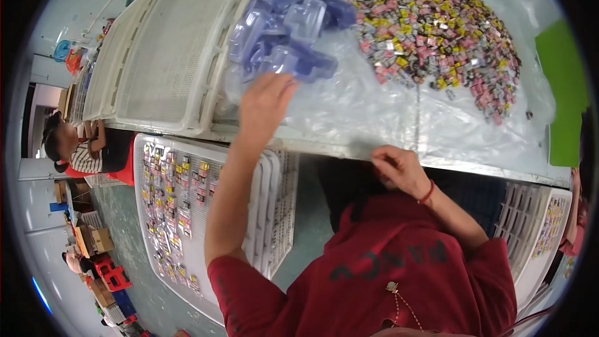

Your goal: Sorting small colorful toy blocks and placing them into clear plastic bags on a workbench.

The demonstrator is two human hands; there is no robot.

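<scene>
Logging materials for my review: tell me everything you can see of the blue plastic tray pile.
The blue plastic tray pile is a loose heap of see-through, bluish-violet pieces, apparently thin moulded plastic, with glinting rounded contours. They overlap, tilted at various angles, too jumbled to count. It lies on the clear sheet, between the white mesh rack on the left and the mound of small colourful pieces on the right. The left hand is at its near edge, apparently touching it.

Smooth, glossy plastic trays [306, 20], shiny wrinkled plastic sheeting [368, 110], matt cloth shirt [399, 243].
</scene>
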